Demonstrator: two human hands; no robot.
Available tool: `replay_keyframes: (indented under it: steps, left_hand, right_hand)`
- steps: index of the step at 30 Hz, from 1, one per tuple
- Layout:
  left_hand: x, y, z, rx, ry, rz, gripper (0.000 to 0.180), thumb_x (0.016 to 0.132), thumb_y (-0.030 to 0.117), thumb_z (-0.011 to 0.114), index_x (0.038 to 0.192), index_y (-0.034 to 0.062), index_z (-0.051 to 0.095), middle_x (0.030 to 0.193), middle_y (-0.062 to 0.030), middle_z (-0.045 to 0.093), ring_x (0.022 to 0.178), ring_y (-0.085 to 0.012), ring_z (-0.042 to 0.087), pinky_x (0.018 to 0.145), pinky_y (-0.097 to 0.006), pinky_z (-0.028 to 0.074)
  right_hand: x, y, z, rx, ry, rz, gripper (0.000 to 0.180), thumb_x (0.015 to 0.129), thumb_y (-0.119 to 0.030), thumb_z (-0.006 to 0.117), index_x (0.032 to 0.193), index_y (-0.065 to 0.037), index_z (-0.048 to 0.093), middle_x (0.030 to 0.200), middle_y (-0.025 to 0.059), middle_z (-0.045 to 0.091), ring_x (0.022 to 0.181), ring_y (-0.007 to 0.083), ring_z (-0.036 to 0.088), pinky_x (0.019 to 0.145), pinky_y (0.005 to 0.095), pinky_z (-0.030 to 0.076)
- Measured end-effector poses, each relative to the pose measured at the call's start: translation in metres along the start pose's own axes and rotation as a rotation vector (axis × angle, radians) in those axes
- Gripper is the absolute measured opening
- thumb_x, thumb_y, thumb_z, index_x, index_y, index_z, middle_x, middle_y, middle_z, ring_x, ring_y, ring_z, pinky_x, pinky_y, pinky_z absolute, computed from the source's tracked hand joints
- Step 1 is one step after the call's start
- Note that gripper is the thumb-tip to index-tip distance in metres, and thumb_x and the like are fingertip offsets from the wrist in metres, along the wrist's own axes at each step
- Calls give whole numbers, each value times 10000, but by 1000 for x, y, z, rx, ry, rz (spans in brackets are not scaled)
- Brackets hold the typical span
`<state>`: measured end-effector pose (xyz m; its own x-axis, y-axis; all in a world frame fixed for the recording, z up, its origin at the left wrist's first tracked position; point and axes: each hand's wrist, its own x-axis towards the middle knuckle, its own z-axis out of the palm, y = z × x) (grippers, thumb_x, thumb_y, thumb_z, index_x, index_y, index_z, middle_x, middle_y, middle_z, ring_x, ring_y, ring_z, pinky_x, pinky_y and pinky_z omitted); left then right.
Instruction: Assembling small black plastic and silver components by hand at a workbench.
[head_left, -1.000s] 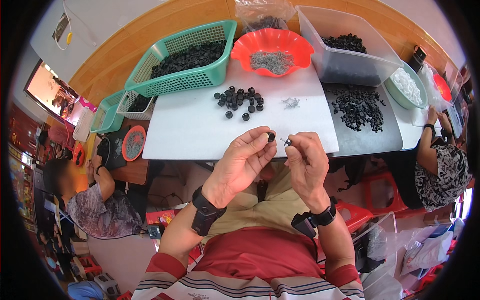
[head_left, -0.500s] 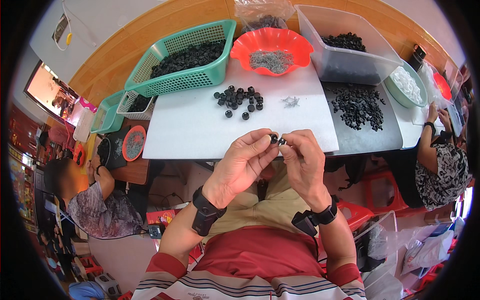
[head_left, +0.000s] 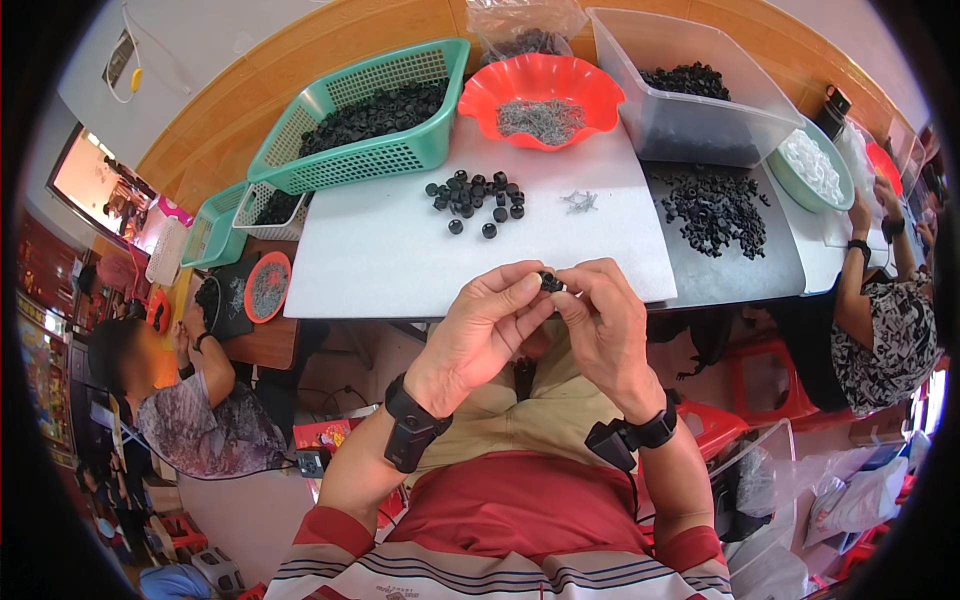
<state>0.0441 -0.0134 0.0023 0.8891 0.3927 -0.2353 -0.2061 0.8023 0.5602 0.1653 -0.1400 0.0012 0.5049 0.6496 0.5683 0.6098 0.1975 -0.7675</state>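
Just above the near edge of the white board (head_left: 380, 270), my left hand (head_left: 475, 320) pinches a small round black knob-like piece (head_left: 548, 281) between thumb and fingers. My right hand (head_left: 605, 325) meets it from the other side, its thumb and forefinger closed on a small black fitting against that piece. Fingertips cover most of both, so how they join cannot be made out. Beyond my hands lies a loose group of black knob-like pieces (head_left: 468, 196). Right of it is a little heap of thin metal pins (head_left: 580, 203). Small black parts (head_left: 715, 215) spread over a grey sheet.
At the back stand a green basket (head_left: 405, 162) of black parts, a red scalloped bowl (head_left: 475, 105) of metal pins and a clear plastic bin (head_left: 690, 130). A pale green bowl (head_left: 835, 205) of white pieces is at right. People sit working on both sides.
My right hand has brought its small black fitting up against the round piece, closing the gap between them. At right, another person's hands have moved farther away.
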Motion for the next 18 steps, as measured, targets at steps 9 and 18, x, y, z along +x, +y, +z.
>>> replay_keyframes:
  steps: [9, 18]
  left_hand:
    - [-3, -2, 4, 75, 38, 2, 198, 983, 65, 647, 1174, 14, 666, 1084, -69, 694, 1002, -154, 685, 942, -284, 599]
    - [-5, -5, 11, 147, 24, 34, 192, 972, 82, 670, 1148, 8, 682, 1120, -96, 703, 990, -159, 698, 893, -273, 602]
  right_hand:
    - [-1, 1, -2, -20, 11, -20, 208, 877, 8, 714, 1081, -33, 702, 955, 107, 646, 737, 232, 672, 615, 322, 543]
    - [-8, 6, -3, 164, 72, 51, 223, 834, 31, 765, 1049, -22, 737, 950, 86, 678, 732, 124, 655, 594, 245, 515]
